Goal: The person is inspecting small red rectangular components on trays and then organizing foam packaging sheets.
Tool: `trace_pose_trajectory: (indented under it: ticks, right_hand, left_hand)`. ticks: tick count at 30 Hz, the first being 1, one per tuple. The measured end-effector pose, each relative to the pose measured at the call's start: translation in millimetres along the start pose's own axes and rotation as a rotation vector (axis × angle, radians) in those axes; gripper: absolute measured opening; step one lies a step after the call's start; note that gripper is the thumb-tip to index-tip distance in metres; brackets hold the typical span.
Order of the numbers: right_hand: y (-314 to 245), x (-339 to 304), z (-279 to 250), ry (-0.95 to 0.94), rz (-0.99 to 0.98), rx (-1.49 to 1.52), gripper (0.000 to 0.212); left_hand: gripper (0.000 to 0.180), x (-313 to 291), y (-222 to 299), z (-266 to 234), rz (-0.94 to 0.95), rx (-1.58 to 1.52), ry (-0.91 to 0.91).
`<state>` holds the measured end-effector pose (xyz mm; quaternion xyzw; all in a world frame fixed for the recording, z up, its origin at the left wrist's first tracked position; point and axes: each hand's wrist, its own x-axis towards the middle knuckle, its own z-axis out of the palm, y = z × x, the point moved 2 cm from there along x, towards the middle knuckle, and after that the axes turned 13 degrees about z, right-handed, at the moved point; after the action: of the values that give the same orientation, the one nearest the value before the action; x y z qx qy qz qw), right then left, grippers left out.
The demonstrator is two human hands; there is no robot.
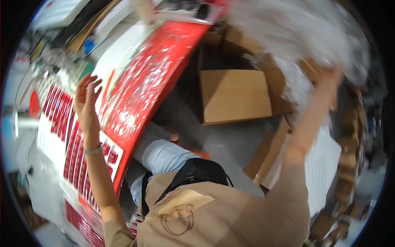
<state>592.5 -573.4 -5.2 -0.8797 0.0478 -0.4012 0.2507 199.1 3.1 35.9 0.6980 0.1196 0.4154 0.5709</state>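
Note:
My left hand (87, 96) is raised over the red-topped table, its fingers loosely curled and apart, with nothing in them. Below it lie sheets of red-and-white labels (76, 154). My right arm reaches out to the upper right, where my right hand (330, 76) grips a large bunch of clear plastic film (304, 33). Motion smears that hand, and the film hides part of its fingers. The film billows above the cardboard boxes and hangs down in a crumpled strip beside them.
A cardboard box (235, 96) stands on the grey floor (224, 142) to the right of the table (154, 61). Another open carton (269, 154) and white foam-like sheets (323, 173) lie near my right arm. More boxes (349, 152) line the far right.

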Motion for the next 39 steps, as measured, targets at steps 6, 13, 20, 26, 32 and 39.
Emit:
trace_pose_trajectory:
  ticks: [6,13,20,26,32,39]
  right_hand:
    - [141,-3,70,-0.456,0.022,-0.637,0.04]
    - [-145,-194,71,-0.621,-0.341,0.305,0.028]
    - [-429,-397,-1,-1.084,-1.082,0.412,0.076]
    - [-447,-428,4,-1.259,-1.14,0.721,0.032]
    - [-513,-387,81,-1.556,0.188,1.017,0.019]
    - [-636,-378,249,-0.641,-0.759,0.252,0.039]
  left_hand:
    - [0.021,-50,-53,-44,-0.006,0.363,0.072]
    - [0.014,-82,-44,-60,0.085,0.547,0.222]
    - [0.009,-132,-4,-118,0.103,0.613,0.26]
    - [0.009,-150,19,-191,0.031,0.539,0.466]
    - [0.011,-125,2,-247,-0.006,0.525,0.425]
    - [0.011,-83,-31,-258,-0.01,0.758,0.159]
